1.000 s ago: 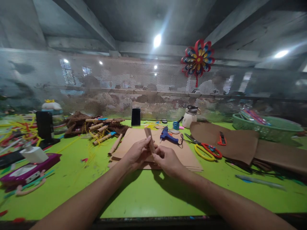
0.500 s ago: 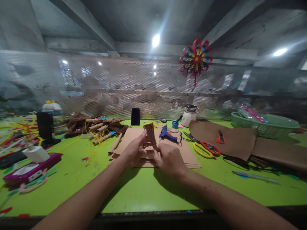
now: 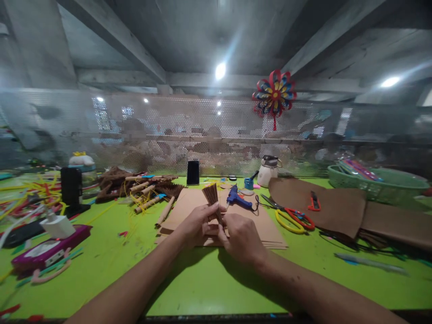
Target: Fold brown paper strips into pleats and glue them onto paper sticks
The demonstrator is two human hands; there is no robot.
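Pleated brown paper (image 3: 210,193) stands up between my two hands, its folds spread like a fan at the top. My left hand (image 3: 199,223) is closed around its side, the thumb laid across the pleats. Lower down, my right hand (image 3: 241,236) pinches the narrow end with bent fingers; that end is partly hidden. Beneath both hands lies a stack of flat brown paper sheets (image 3: 266,229). Just beyond my right hand, a blue glue gun (image 3: 239,199) rests on the sheets.
Scissors (image 3: 290,220) with yellow and red handles lie right, near brown paper (image 3: 332,207) bearing a red cutter (image 3: 314,201). Paper rolls (image 3: 145,198) with yellow string are at left, beyond a purple power strip (image 3: 50,252). A phone (image 3: 193,173) and a jug (image 3: 269,172) stand behind.
My left hand's thumb and fingers have closed in lower across the pleated paper, nearer my right hand. The view has tilted up slightly, so the table appears lower.
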